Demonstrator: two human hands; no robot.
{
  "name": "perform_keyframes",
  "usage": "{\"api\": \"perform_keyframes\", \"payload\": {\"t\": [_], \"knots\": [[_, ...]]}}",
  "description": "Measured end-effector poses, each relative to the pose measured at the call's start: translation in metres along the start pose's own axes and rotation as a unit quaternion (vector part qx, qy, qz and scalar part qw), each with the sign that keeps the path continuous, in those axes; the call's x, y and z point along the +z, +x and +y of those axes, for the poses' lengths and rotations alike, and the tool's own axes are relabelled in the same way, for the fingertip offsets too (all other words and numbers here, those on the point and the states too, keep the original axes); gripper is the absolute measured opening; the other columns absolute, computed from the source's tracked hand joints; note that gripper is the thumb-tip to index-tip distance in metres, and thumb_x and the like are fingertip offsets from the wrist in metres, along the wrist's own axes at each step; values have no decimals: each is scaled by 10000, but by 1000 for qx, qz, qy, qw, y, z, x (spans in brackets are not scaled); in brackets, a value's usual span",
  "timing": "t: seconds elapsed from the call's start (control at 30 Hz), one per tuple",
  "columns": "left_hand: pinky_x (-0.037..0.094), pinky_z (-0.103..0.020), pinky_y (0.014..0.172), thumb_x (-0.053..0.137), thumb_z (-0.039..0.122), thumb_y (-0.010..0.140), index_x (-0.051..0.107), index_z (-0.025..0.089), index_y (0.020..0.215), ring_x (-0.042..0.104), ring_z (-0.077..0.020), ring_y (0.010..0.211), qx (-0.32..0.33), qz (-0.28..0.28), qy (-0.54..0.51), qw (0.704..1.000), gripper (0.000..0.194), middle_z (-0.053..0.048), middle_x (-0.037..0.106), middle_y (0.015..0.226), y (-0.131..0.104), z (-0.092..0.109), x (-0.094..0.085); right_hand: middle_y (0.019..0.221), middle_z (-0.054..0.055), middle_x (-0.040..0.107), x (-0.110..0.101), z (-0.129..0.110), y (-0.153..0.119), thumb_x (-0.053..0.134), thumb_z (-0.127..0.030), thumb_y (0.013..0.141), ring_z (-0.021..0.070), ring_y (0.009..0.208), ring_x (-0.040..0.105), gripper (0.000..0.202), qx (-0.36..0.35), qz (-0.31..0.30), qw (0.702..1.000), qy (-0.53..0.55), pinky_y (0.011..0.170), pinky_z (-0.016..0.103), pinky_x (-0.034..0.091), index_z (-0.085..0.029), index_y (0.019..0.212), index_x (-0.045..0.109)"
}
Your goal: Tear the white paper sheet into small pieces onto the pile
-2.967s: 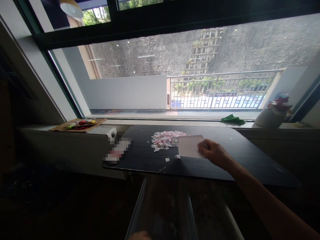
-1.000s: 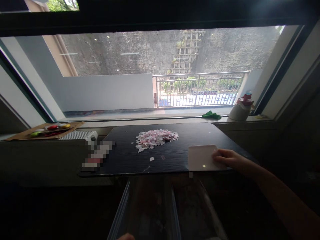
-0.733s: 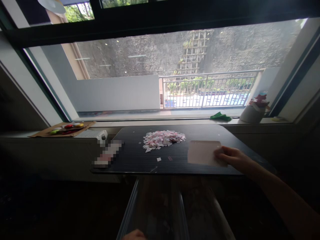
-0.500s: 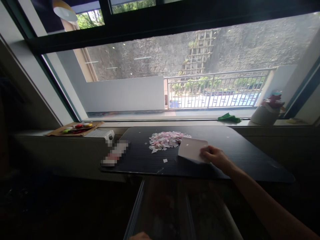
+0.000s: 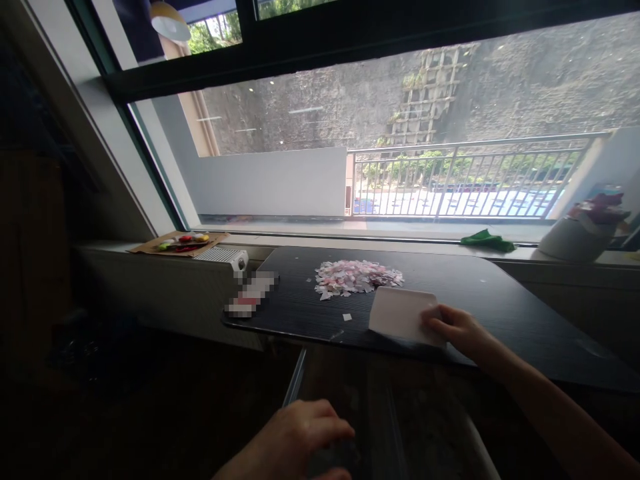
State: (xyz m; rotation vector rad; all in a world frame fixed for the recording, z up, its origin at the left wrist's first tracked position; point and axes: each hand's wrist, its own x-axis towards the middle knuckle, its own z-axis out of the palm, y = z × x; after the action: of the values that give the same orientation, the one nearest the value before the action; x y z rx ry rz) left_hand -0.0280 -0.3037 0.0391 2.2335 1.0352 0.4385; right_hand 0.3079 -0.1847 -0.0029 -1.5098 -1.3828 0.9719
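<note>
My right hand (image 5: pixel 453 327) grips the right end of a pale, stiff rectangular card (image 5: pixel 403 313) with rounded corners. The card is tilted over the front part of the dark table (image 5: pixel 300 320). Just behind its upper left corner lies a heap of torn paper scraps (image 5: pixel 355 277), white with pink tints. One small square paper scrap (image 5: pixel 347 317) lies apart, left of the card. My left hand (image 5: pixel 300 437) is low in front of the table edge. Its fingers are bent and apart from the thumb, with nothing clearly visible between them.
At the table's left end lies a pixelated item (image 5: pixel 251 295). A white radiator (image 5: pixel 220 255) and a brown board with colourful pieces (image 5: pixel 180 243) are beyond it. On the sill are a green cloth (image 5: pixel 487 241) and a pale pot (image 5: pixel 575 237), under a wide window.
My left hand has risen into view from the bottom edge. My right hand has drawn the card nearer to the table's front edge, away from the heap. The view has turned left.
</note>
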Motion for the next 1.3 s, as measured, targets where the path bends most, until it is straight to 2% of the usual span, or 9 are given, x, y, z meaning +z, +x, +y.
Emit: {"api": "perform_keyframes", "payload": {"t": [0.2,0.4,0.47,0.57,0.7,0.87,0.97,1.13,1.3], "knots": [[456,-278,909,590,264,785,646,243,1084,578,-184,999,-31,81,30,996,305,-51,621,1094,22,-19,1,741,48,685,6,-8,-14,698,-469,536,200,683,606,354,32,-31,999,11,637,314,486,-174,729,666],[376,-418,995,601,195,756,662,217,1020,544,-218,1017,9,183,144,973,272,-60,624,1035,66,-39,-9,750,48,696,12,-19,-17,720,-436,533,202,700,616,340,34,-40,998,24,651,313,495,-169,738,677],[357,-430,1002,602,191,753,662,227,1018,537,-215,1019,13,195,166,967,274,-52,623,1033,78,-47,-12,749,48,696,14,-21,-17,720,-429,537,204,704,616,331,26,-27,999,17,649,313,495,-170,738,677],[343,-446,1002,606,198,744,665,231,1008,531,-222,1027,-23,197,183,963,273,-50,619,1025,90,-61,-15,729,45,689,17,-22,-18,708,-444,549,200,686,610,329,22,-38,999,18,631,311,489,-169,725,668],[376,-426,970,610,208,731,676,240,992,539,-221,1013,-53,195,163,966,271,-45,611,1014,93,-74,-13,754,44,694,18,-19,-15,703,-430,579,195,698,615,321,9,-64,997,33,639,303,488,-170,764,669],[347,-438,1005,605,215,737,687,240,977,533,-220,1023,-46,213,122,968,255,-44,604,1011,91,-79,-9,697,31,662,29,-14,9,662,-384,624,167,620,581,257,-23,26,999,41,574,287,463,-173,772,652],[344,-440,1010,606,219,737,690,236,980,529,-222,1030,-41,217,111,969,258,-47,599,1016,91,-81,-8,708,30,661,40,-15,23,651,-342,629,162,622,582,214,-17,42,998,50,578,284,467,-177,765,648],[330,-444,1021,602,219,743,688,236,990,521,-223,1045,-34,225,107,968,263,-50,592,1027,90,-84,-6,679,9,649,48,-24,26,629,-252,638,141,610,570,105,15,24,999,41,582,259,461,-181,714,642],[328,-444,1019,593,209,747,687,223,999,516,-222,1045,-37,219,102,970,269,-56,591,1027,90,-83,-6,653,2,647,46,-31,19,632,-238,631,132,601,559,101,27,-28,999,35,580,251,453,-167,700,649]]}}
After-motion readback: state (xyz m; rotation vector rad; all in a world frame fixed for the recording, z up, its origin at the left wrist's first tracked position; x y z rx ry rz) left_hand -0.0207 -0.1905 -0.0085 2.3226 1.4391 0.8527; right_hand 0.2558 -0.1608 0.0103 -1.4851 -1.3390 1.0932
